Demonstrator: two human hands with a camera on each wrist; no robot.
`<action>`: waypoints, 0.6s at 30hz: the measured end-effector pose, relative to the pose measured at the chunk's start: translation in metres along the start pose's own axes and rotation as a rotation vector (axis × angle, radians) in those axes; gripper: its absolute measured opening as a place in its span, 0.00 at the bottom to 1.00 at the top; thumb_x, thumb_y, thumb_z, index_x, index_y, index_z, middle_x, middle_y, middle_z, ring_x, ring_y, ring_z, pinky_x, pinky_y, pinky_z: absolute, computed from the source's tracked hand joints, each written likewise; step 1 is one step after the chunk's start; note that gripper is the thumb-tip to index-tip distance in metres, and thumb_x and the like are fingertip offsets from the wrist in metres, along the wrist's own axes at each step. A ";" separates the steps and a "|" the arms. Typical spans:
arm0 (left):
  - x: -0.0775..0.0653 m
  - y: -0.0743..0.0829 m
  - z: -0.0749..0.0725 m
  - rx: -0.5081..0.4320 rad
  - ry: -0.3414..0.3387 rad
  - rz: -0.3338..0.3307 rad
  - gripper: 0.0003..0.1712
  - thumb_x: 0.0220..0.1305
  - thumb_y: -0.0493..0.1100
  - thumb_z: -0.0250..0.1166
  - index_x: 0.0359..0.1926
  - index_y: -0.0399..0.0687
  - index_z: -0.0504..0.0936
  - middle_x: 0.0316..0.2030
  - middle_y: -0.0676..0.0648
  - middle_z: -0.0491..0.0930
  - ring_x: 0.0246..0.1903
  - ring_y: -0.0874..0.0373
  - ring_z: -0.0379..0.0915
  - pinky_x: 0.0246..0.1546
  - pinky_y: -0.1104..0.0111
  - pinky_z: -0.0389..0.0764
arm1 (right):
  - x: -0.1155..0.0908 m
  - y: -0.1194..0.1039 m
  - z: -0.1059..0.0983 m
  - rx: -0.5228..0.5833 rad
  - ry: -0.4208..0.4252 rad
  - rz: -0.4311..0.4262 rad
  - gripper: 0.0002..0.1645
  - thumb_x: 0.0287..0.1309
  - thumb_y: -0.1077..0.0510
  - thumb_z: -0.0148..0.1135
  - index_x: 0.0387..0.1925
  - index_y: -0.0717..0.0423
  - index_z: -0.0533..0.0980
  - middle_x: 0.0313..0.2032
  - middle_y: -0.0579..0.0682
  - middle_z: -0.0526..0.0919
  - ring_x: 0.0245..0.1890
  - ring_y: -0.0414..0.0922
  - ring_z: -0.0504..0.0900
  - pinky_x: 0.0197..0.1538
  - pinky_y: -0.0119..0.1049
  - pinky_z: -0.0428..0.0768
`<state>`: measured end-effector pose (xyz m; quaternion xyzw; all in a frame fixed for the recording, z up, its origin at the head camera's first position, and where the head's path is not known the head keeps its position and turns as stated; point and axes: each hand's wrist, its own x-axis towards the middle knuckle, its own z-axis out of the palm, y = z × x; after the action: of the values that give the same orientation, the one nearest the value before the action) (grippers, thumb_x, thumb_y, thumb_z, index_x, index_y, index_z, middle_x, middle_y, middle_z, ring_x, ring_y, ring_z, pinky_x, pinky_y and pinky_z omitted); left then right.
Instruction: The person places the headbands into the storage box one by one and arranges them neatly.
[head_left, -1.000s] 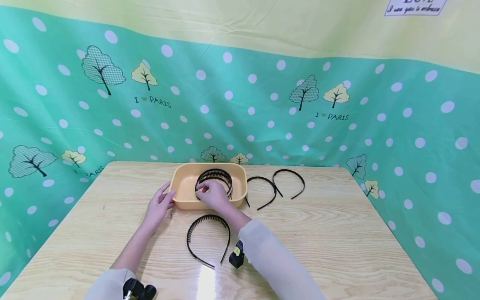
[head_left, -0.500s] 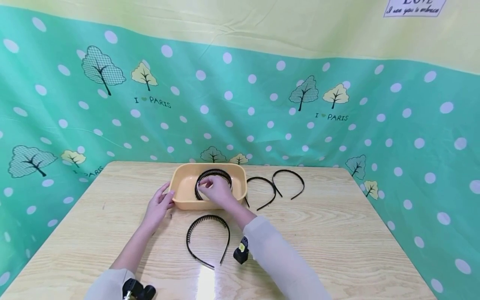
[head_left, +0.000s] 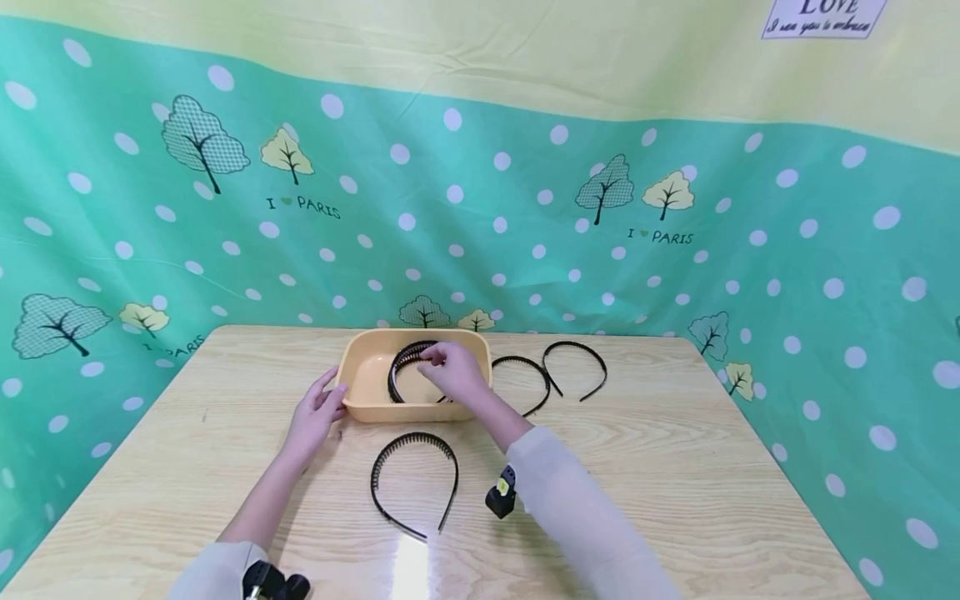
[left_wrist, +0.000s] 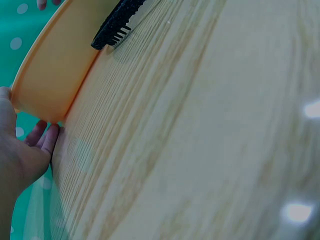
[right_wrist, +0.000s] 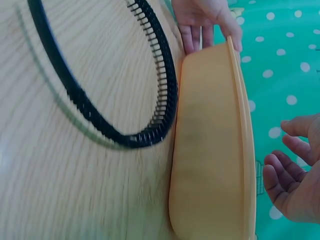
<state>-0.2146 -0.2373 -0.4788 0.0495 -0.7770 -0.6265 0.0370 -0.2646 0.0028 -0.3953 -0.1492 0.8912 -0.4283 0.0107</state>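
Observation:
A light orange plastic basin (head_left: 375,412) stands at the back of the table. My left hand (head_left: 311,421) holds its left end, with the thumb at the rim and the fingers lower on the outer wall. Several black toothed headbands (head_left: 395,379) lie inside, stacked over one another. Above the basin's right half hovers my right hand (head_left: 455,371), covering part of the stack. In the right wrist view that hand's fingers (right_wrist: 287,170) are loosely bent, with nothing between them. Another black headband (head_left: 415,437) lies in front of the basin, its ends toward me.
Two thin black headbands lie right of the basin, a nearer headband (head_left: 546,379) and a farther headband (head_left: 577,344). Behind the wooden table (head_left: 675,467) hangs a green dotted cloth (head_left: 480,192).
My right hand has moved right and slightly up from the left side of the stacked headbands, letting go of them. The left hand stays at the basin's left end.

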 end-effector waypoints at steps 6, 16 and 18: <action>-0.001 0.001 0.000 0.007 -0.002 -0.004 0.38 0.68 0.61 0.49 0.73 0.54 0.50 0.60 0.29 0.66 0.35 0.77 0.74 0.46 0.78 0.80 | 0.000 0.007 -0.015 0.032 0.008 -0.013 0.15 0.57 0.57 0.63 0.45 0.59 0.79 0.35 0.51 0.79 0.34 0.43 0.74 0.34 0.29 0.75; 0.002 -0.004 0.000 -0.011 0.003 0.009 0.38 0.68 0.60 0.49 0.73 0.52 0.51 0.59 0.28 0.67 0.35 0.77 0.74 0.45 0.78 0.80 | 0.000 0.026 -0.043 -0.030 0.056 0.039 0.17 0.58 0.54 0.63 0.47 0.56 0.79 0.40 0.53 0.80 0.36 0.46 0.77 0.31 0.30 0.78; 0.002 -0.004 0.000 -0.013 0.003 0.008 0.38 0.68 0.60 0.49 0.73 0.52 0.51 0.59 0.28 0.67 0.34 0.77 0.74 0.45 0.78 0.80 | 0.000 0.031 -0.049 -0.036 0.072 0.040 0.16 0.58 0.55 0.63 0.47 0.57 0.79 0.40 0.53 0.80 0.35 0.46 0.77 0.31 0.30 0.77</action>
<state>-0.2165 -0.2381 -0.4824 0.0471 -0.7731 -0.6312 0.0412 -0.2793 0.0580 -0.3879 -0.1160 0.9014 -0.4169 -0.0156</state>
